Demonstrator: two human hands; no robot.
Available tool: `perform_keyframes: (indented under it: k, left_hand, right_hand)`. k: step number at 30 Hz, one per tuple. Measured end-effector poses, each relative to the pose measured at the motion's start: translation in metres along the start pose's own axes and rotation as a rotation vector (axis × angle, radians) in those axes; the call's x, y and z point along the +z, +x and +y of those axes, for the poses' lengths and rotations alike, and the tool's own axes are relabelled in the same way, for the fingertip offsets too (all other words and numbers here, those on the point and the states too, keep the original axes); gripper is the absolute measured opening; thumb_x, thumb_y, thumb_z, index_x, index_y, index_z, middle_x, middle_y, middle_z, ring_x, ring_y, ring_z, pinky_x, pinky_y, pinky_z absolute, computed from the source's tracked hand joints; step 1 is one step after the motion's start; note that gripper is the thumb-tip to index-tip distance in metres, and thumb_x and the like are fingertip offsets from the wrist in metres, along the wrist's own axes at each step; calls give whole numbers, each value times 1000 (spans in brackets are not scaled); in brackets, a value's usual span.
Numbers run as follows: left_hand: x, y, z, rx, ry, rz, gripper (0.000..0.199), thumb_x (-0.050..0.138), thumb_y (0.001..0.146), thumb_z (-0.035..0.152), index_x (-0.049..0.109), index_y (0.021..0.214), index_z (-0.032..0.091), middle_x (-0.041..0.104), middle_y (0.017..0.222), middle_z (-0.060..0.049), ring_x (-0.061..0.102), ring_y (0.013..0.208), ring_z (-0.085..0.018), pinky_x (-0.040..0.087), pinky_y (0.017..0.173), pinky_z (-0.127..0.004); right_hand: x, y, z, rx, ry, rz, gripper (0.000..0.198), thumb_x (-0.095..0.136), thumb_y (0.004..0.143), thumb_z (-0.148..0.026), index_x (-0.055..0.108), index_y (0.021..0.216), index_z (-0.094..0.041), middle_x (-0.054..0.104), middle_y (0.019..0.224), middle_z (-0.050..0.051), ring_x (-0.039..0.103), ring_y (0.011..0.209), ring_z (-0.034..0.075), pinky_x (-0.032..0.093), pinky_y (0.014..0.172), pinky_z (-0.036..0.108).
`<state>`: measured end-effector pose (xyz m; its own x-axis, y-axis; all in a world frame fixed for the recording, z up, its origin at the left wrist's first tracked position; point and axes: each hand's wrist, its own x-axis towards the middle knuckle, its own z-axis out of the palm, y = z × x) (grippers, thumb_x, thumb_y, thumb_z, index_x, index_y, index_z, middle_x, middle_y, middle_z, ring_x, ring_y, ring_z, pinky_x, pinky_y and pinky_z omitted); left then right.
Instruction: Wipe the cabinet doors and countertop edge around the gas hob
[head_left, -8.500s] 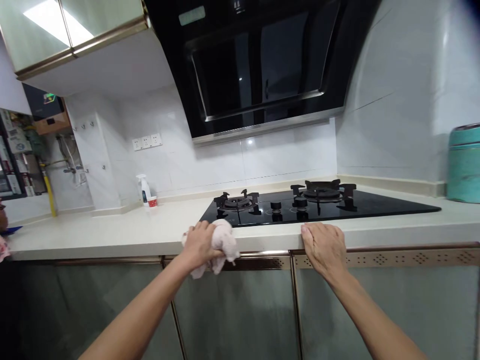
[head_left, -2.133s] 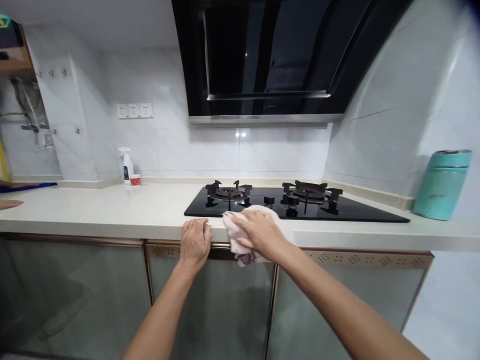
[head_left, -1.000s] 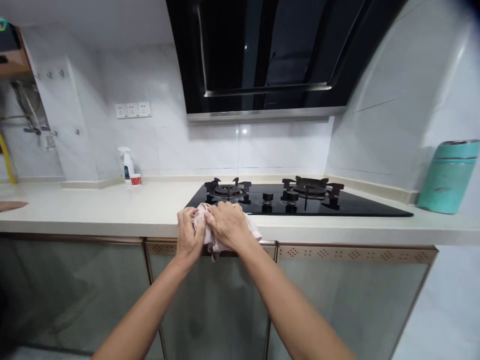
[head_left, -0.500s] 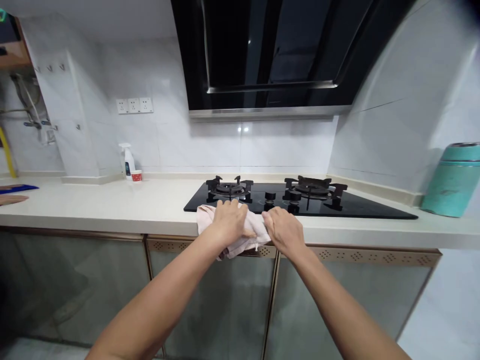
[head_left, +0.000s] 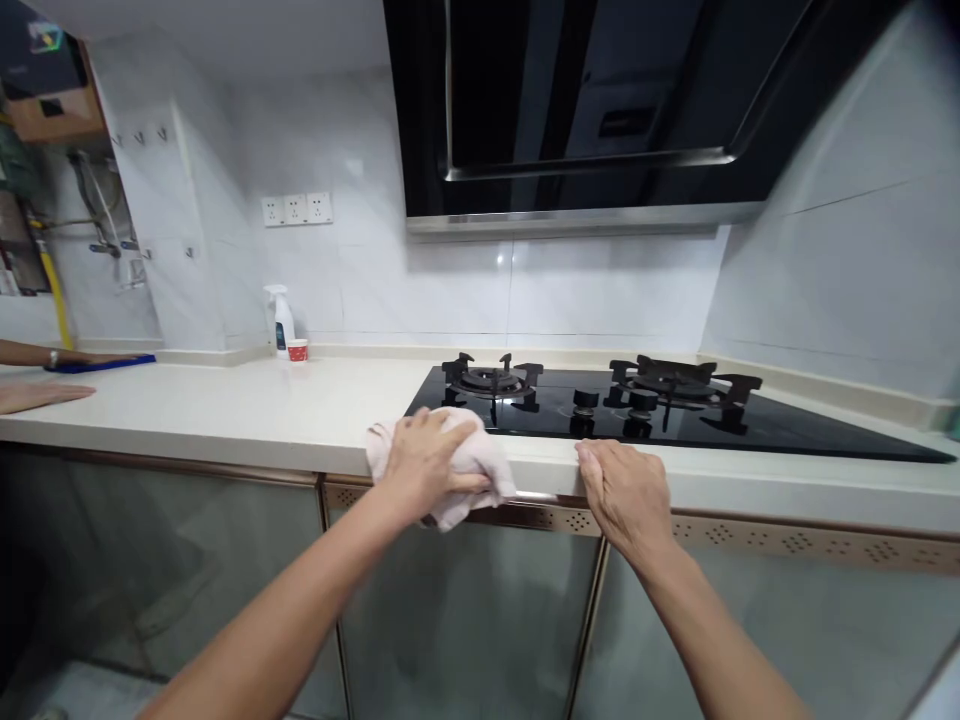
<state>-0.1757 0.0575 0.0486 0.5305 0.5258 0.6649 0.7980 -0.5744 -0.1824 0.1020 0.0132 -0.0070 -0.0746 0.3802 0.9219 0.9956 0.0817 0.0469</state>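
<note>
White countertop [head_left: 225, 405]: crumpled, pale pink cloth [head_left: 487, 457].

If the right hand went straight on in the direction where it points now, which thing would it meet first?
Most likely the hob, whose front edge lies just beyond the right hand; a knob stands farther in. The exact gap is hard to judge from this one view.
</note>
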Motion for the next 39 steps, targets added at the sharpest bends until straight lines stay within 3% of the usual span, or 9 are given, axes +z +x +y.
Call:
perform_keyframes:
  k: [4, 8, 12, 16, 21, 24, 28, 33, 39]
  left_hand:
    - [-16, -20, -62, -162, 80, -136, 75, 60, 73, 76, 50, 137, 40, 58, 139, -5, 50, 124, -34, 30, 104, -51]
    - [-36, -41, -122, -328, 161, -281, 72, 56, 78, 71, 47, 142, 38, 56, 142, -3, 54, 122, -32, 35, 99, -45]
    - [-46, -58, -143, -403, 244, -261, 66, 54, 81, 63, 50, 140, 34, 61, 134, -5, 55, 118, -29, 38, 93, -38]
    - [-35, -54, -97, -314, 277, -145, 62, 56, 81, 63, 55, 135, 32, 63, 125, -8, 55, 111, -29, 36, 92, -41]
    - [2, -8, 26, 33, 142, 2, 86, 59, 67, 81, 53, 134, 27, 59, 125, -12, 52, 104, -31, 36, 89, -45]
    - [18, 23, 91, 157, 86, 71, 83, 61, 67, 79, 51, 133, 30, 60, 113, -9, 52, 93, -29, 36, 80, -42]
    - [26, 38, 122, 197, 71, 103, 82, 76, 65, 65, 48, 133, 28, 59, 105, -7, 52, 88, -26, 35, 75, -38]
    - [28, 17, 81, 273, 38, 123, 80, 69, 73, 66, 42, 139, 30, 58, 120, -10, 54, 97, -27, 36, 82, -39]
    - [20, -33, -27, 80, 16, 79, 91, 67, 70, 72, 41, 141, 22, 57, 131, -13, 53, 113, -30, 36, 98, -44]
  right_hand:
    - [3, 1, -3, -2, 12, 65, 29, 40, 100, -29, 66, 97, -18, 71, 94, 5, 60, 87, 18, 32, 80, 34]
    - [4, 1, -2, -16, 41, 100, 25, 44, 99, -28, 66, 94, -18, 70, 89, 5, 58, 84, 18, 31, 78, 34]
    - [5, 1, -3, -7, 40, 135, 24, 46, 98, -28, 65, 89, -18, 67, 81, 4, 56, 80, 18, 29, 75, 34]
    - [7, 2, -7, 20, 40, 169, 23, 47, 98, -27, 65, 87, -18, 65, 77, 4, 55, 77, 18, 29, 73, 35]
    - [10, 1, -6, 40, 18, 192, 21, 47, 97, -26, 64, 87, -18, 65, 78, 3, 56, 78, 18, 30, 75, 35]
    - [10, -1, 0, 4, 19, 176, 23, 44, 98, -23, 64, 89, -17, 66, 80, 4, 57, 80, 19, 32, 76, 35]
    - [8, -4, 9, -42, 22, 136, 30, 36, 99, -19, 63, 87, -16, 68, 82, 6, 58, 81, 19, 33, 76, 35]
    - [6, -7, 15, -61, 76, 66, 32, 37, 99, -25, 67, 98, -16, 72, 100, 8, 63, 94, 21, 39, 84, 36]
    - [9, -11, 19, -57, 121, 19, 35, 37, 99, -29, 69, 104, -17, 73, 106, 8, 64, 99, 22, 43, 88, 38]
